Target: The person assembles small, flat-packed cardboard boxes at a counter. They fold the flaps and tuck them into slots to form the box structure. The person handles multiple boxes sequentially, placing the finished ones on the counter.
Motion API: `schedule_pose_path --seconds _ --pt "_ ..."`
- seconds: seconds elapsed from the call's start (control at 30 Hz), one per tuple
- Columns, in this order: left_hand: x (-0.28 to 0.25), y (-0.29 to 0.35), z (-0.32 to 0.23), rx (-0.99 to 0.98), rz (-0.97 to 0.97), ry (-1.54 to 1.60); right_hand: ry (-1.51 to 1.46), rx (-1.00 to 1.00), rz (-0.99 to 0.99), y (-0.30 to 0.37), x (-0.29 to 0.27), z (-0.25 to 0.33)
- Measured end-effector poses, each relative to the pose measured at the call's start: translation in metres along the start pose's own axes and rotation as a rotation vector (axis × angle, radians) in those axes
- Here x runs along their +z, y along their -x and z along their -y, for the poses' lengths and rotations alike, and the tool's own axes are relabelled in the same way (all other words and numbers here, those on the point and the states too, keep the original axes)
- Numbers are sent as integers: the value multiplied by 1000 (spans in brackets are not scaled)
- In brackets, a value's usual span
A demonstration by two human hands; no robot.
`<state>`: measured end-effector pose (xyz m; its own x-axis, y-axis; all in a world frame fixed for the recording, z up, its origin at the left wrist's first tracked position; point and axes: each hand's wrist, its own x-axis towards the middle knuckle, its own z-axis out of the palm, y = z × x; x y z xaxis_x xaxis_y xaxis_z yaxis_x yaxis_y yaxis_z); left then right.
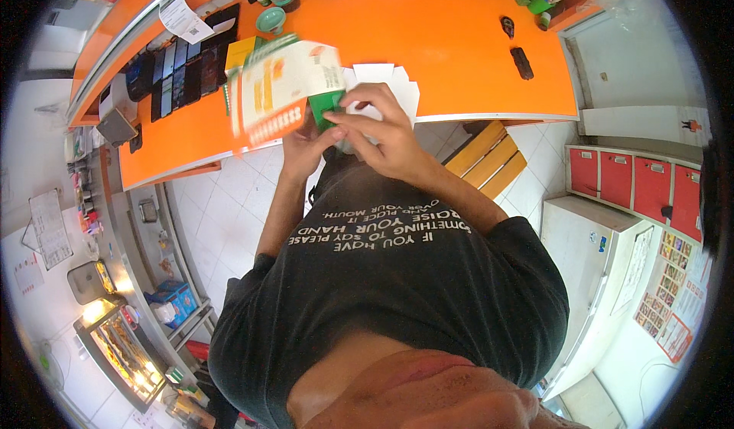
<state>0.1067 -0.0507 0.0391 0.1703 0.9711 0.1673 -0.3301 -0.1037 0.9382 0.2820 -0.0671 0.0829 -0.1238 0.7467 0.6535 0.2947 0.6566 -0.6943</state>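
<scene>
Both hands are up at chest height over the orange counter, working a flat green, white and orange carton blank. The right hand grasps it from above, fingers curled over the green flap at the carton's lower right corner. The left hand sits just beneath the right, thumb and fingers pinching the same corner from underneath. The printed panel fans out up and to the left of both hands, slightly blurred. Just beyond the right hand's knuckles, white die-cut flaps lie on the counter.

To fold this cleanly, I'd judge the left hand should hold the panel steady while the right presses the flap straight along its crease, not across it. Further off past the carton's far edge, a small green bowl and a row of dark phones.
</scene>
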Motion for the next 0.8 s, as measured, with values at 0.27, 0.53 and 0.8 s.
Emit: schedule_pose_path --seconds 0.27,0.53,0.8 --pt "-24 -3 -14 -102 289 -462 -187 106 58 5 -4 -8" --pt "-15 -11 -16 147 -194 -39 7 452 50 -2 -7 -5" --pt "-23 -10 -5 163 -248 -213 -60 298 -73 6 2 -18"
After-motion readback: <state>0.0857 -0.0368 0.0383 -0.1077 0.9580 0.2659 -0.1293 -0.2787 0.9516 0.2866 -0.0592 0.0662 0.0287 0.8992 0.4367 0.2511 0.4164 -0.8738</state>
